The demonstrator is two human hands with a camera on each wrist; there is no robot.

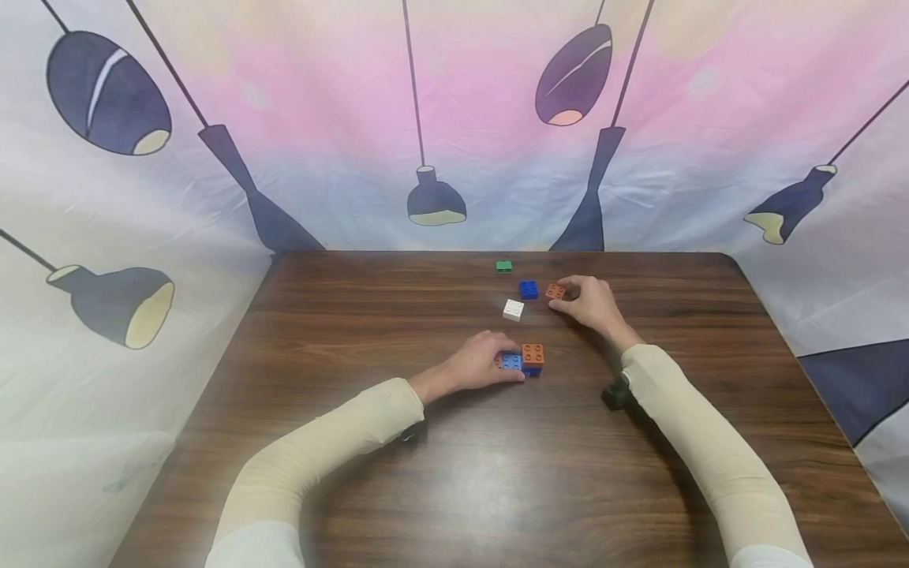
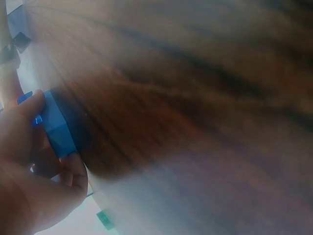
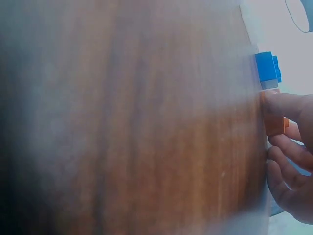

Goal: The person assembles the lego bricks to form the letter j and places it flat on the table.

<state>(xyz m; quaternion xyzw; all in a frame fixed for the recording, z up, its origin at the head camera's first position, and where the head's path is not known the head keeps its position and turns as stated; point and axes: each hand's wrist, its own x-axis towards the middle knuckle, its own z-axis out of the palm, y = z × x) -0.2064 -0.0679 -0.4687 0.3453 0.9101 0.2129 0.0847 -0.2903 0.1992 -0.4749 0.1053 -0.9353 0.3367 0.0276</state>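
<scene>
Head view: stack (image 1: 524,360) on table (image 1: 461,489), nearest.
Left hand (image 1: 483,361): grips stack by its sides, probably steadying it; top partly uncovered.
Right hand (image 1: 591,302): pinches orange brick (image 1: 555,293) on opposite sides, likely for even hold.
Blue brick (image 1: 529,289): just beside orange brick.
White brick (image 1: 514,310): between stack and blue brick.
Green brick (image 1: 503,267): farthest back.

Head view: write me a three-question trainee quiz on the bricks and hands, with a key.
1. True or false: the right hand pinches an orange brick.
2. Which lies nearest the far edge of the table: (a) white brick, (b) green brick, (c) dark blue brick?
3. The left hand grips a brick assembly. What colour is the raised brick at its right end?

Key: 1. True. 2. b. 3. Orange.
</scene>
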